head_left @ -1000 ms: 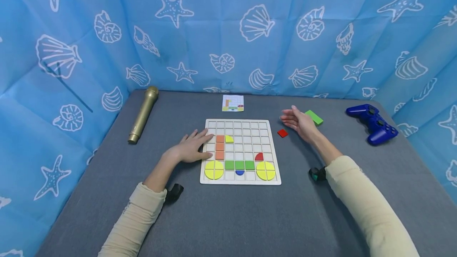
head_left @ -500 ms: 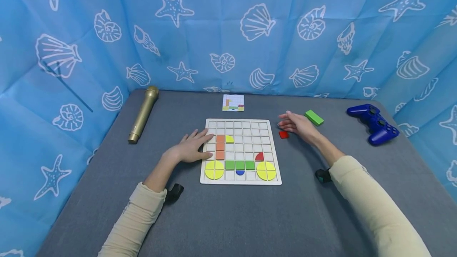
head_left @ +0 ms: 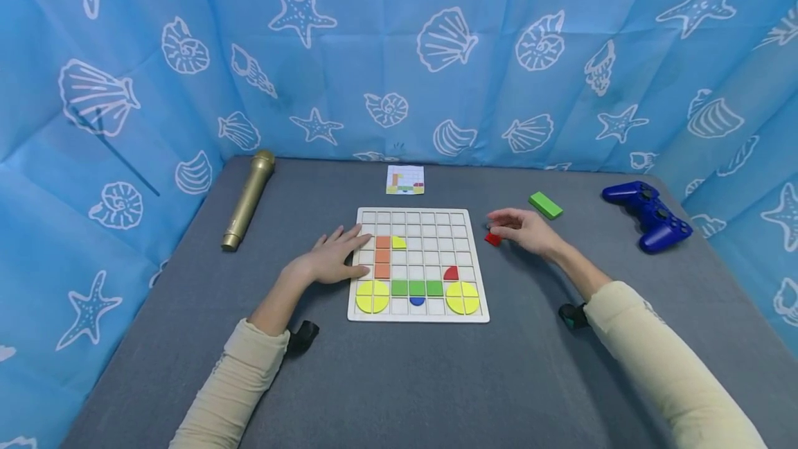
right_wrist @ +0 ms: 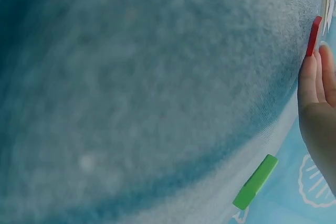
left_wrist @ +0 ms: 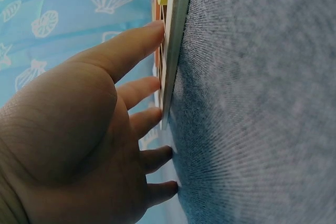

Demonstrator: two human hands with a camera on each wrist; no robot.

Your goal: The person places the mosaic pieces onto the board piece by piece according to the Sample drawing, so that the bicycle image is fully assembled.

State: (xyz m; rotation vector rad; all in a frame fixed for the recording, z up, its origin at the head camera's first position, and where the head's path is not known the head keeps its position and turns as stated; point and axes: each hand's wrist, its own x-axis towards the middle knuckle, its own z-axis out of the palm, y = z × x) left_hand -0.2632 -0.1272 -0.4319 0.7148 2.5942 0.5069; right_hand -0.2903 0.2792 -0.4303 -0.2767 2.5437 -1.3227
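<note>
A white grid board (head_left: 405, 312) lies on the table, with orange, yellow, green, red and blue tiles set in its squares. My left hand (head_left: 327, 260) rests at its left edge with spread fingers; in the left wrist view the thumb and some fingertips touch the board's edge (left_wrist: 176, 35), while others reach the cloth. Right of the board, my right hand (head_left: 526, 231) pinches a small red tile (head_left: 492, 238) between thumb and fingers. The right wrist view shows this red tile (right_wrist: 314, 36) tipped up at the fingertips.
A green block (head_left: 545, 205) lies behind the right hand, with a blue game controller (head_left: 647, 217) farther right. Beyond the board is a small pattern card (head_left: 405, 179). A gold microphone (head_left: 248, 201) lies at the left. A blue shell-print curtain (head_left: 386, 54) encloses the table.
My right hand has moved away from the green block, come down to the red tile and closed its thumb and fingers on it. The left hand stays in place.
</note>
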